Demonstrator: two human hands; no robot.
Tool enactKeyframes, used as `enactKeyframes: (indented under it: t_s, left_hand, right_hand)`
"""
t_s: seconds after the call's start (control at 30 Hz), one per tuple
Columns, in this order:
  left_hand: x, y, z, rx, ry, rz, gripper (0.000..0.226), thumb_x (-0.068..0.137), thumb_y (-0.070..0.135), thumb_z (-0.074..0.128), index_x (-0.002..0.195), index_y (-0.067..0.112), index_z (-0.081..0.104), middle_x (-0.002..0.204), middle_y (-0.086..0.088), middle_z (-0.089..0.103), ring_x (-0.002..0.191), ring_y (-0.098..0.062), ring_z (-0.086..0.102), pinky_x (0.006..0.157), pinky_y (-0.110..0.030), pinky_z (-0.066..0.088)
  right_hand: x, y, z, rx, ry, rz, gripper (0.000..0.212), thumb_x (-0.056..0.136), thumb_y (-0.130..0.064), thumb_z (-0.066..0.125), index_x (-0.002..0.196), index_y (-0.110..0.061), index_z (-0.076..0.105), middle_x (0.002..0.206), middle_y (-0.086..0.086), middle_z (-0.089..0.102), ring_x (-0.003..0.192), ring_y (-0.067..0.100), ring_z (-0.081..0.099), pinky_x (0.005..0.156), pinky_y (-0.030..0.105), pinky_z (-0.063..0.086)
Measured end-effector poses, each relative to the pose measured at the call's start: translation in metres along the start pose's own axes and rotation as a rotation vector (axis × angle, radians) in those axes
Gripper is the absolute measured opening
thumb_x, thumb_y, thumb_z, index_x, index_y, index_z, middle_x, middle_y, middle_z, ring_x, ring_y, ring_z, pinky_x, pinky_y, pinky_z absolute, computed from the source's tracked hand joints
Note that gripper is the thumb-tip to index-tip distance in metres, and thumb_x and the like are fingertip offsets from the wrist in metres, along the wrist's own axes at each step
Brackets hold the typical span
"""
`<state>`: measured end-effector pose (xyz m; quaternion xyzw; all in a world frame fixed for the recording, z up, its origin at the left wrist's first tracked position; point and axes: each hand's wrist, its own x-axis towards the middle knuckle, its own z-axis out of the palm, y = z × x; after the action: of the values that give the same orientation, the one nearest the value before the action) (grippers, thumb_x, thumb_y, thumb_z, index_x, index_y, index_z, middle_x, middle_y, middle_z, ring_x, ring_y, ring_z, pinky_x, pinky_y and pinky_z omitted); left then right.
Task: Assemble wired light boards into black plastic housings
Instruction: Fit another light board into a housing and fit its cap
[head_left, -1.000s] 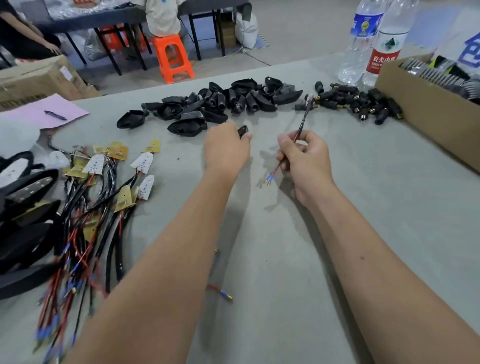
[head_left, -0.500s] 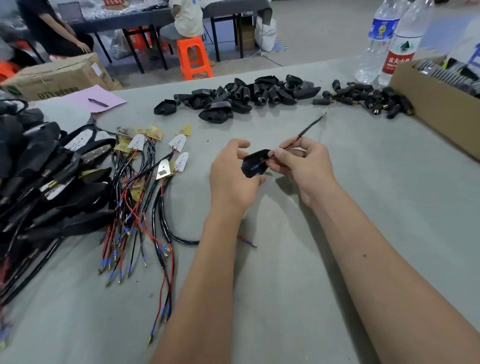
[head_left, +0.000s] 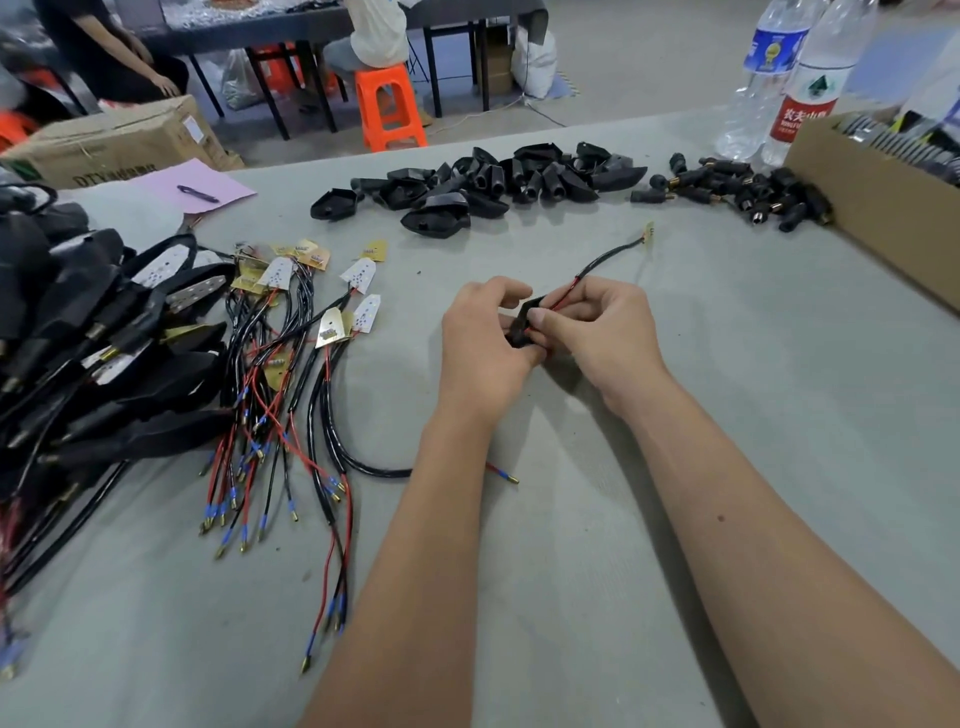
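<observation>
My left hand (head_left: 480, 345) grips a small black plastic housing (head_left: 522, 325) at the table's middle. My right hand (head_left: 605, 332) pinches the red and black wire (head_left: 605, 262) of a light board right at the housing. The wire runs up and right to a small yellow board (head_left: 649, 230) hanging free at its far end. Most of the housing is hidden between my fingers. A row of loose black housings (head_left: 483, 184) lies across the far side of the table. Several wired light boards (head_left: 311, 322) lie in a bundle to the left.
Finished black assemblies (head_left: 88, 353) are heaped at the left edge. Small black connectors (head_left: 737, 195) lie beside a cardboard box (head_left: 878, 208) at the right, with two water bottles (head_left: 779, 78) behind. A pink sheet with a pen (head_left: 195, 187) lies far left. People sit at a table beyond.
My hands came together from apart; the left brought the housing in and the right pushed the wire's end into it. The view shifted, showing more of the left heap.
</observation>
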<state>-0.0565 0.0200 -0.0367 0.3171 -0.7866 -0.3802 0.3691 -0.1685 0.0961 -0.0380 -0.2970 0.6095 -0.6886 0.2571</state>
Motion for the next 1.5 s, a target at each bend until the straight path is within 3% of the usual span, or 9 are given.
enactKeyframes:
  t_s: [0.1, 0.17, 0.3, 0.47, 0.57, 0.63, 0.87, 1.3, 1.5]
  left_hand:
    - [0.0, -0.003, -0.007, -0.095, -0.066, -0.127, 0.054, 0.067, 0.005, 0.091, 0.111, 0.024, 0.067, 0.109, 0.004, 0.066, 0.083, -0.006, 0.07, 0.078, -0.019, 0.057]
    - [0.001, -0.006, -0.013, -0.11, -0.082, -0.178, 0.045, 0.067, 0.008, 0.093, 0.103, 0.023, 0.07, 0.101, 0.007, 0.071, 0.078, -0.004, 0.072, 0.077, -0.02, 0.058]
    - [0.004, -0.011, -0.017, -0.146, -0.045, -0.24, 0.028, 0.068, 0.006, 0.092, 0.088, 0.017, 0.075, 0.083, -0.002, 0.077, 0.074, -0.015, 0.075, 0.077, -0.029, 0.061]
    - [0.001, -0.005, -0.005, -0.564, 0.103, -0.368, 0.019, 0.076, -0.003, 0.086, 0.086, 0.003, 0.071, 0.081, -0.014, 0.078, 0.08, -0.029, 0.077, 0.082, -0.037, 0.061]
    - [0.0, 0.003, 0.0, -0.704, 0.078, -0.336, 0.017, 0.079, -0.005, 0.083, 0.088, 0.002, 0.07, 0.081, -0.013, 0.078, 0.078, -0.023, 0.076, 0.076, -0.027, 0.06]
    - [0.0, 0.006, -0.001, -0.692, -0.012, -0.307, 0.017, 0.08, -0.006, 0.081, 0.092, -0.001, 0.07, 0.082, -0.012, 0.078, 0.075, -0.021, 0.075, 0.073, -0.024, 0.059]
    - [0.0, 0.005, -0.021, -0.497, -0.194, -0.277, 0.008, 0.084, 0.005, 0.082, 0.089, 0.009, 0.077, 0.073, -0.006, 0.074, 0.063, -0.016, 0.069, 0.063, -0.023, 0.054]
    - [-0.004, 0.011, -0.036, -0.548, -0.486, -0.233, 0.005, 0.081, 0.014, 0.079, 0.084, 0.017, 0.077, 0.078, -0.006, 0.071, 0.069, -0.014, 0.067, 0.067, -0.022, 0.054]
    - [-0.001, 0.008, -0.037, -0.547, -0.332, -0.302, 0.011, 0.082, 0.012, 0.078, 0.076, 0.02, 0.076, 0.077, -0.006, 0.072, 0.068, -0.015, 0.066, 0.063, -0.023, 0.051]
  right_hand:
    - [0.004, 0.001, 0.0, -0.113, 0.048, 0.007, 0.027, 0.095, -0.024, 0.068, 0.073, -0.01, 0.073, 0.072, 0.007, 0.075, 0.067, 0.025, 0.075, 0.071, 0.04, 0.062]
    - [0.006, 0.002, -0.003, -0.316, 0.109, -0.046, 0.04, 0.1, -0.034, 0.06, 0.073, -0.008, 0.073, 0.072, 0.008, 0.073, 0.06, 0.012, 0.065, 0.061, 0.022, 0.049]
    - [0.005, 0.001, -0.007, -0.627, 0.172, -0.141, 0.03, 0.09, -0.035, 0.073, 0.064, -0.021, 0.069, 0.074, -0.006, 0.058, 0.067, 0.004, 0.053, 0.059, 0.015, 0.032]
    - [0.005, -0.001, -0.008, -0.492, 0.347, -0.067, 0.037, 0.086, -0.049, 0.077, 0.101, -0.019, 0.062, 0.109, 0.001, 0.057, 0.079, 0.005, 0.056, 0.067, 0.01, 0.038]
    - [0.006, -0.008, -0.005, 0.075, 0.168, 0.145, 0.048, 0.095, -0.044, 0.071, 0.124, -0.007, 0.058, 0.112, 0.012, 0.071, 0.065, 0.015, 0.067, 0.054, 0.025, 0.049]
    - [0.005, -0.011, -0.006, 0.321, 0.018, 0.213, 0.045, 0.1, -0.038, 0.066, 0.117, 0.004, 0.064, 0.103, 0.017, 0.076, 0.055, 0.016, 0.059, 0.043, 0.025, 0.042]
    - [0.007, -0.012, -0.012, 0.488, 0.092, 0.229, 0.034, 0.103, -0.038, 0.061, 0.092, -0.006, 0.059, 0.086, 0.011, 0.075, 0.048, 0.013, 0.048, 0.037, 0.02, 0.03]
    - [0.005, -0.017, -0.011, 0.495, 0.14, 0.191, 0.026, 0.107, -0.043, 0.049, 0.115, -0.02, 0.058, 0.076, 0.009, 0.072, 0.052, 0.015, 0.055, 0.042, 0.024, 0.035]
    - [-0.001, -0.021, -0.011, 0.484, 0.064, 0.168, 0.028, 0.107, -0.045, 0.047, 0.12, -0.022, 0.058, 0.083, 0.007, 0.073, 0.066, 0.018, 0.063, 0.05, 0.026, 0.044]
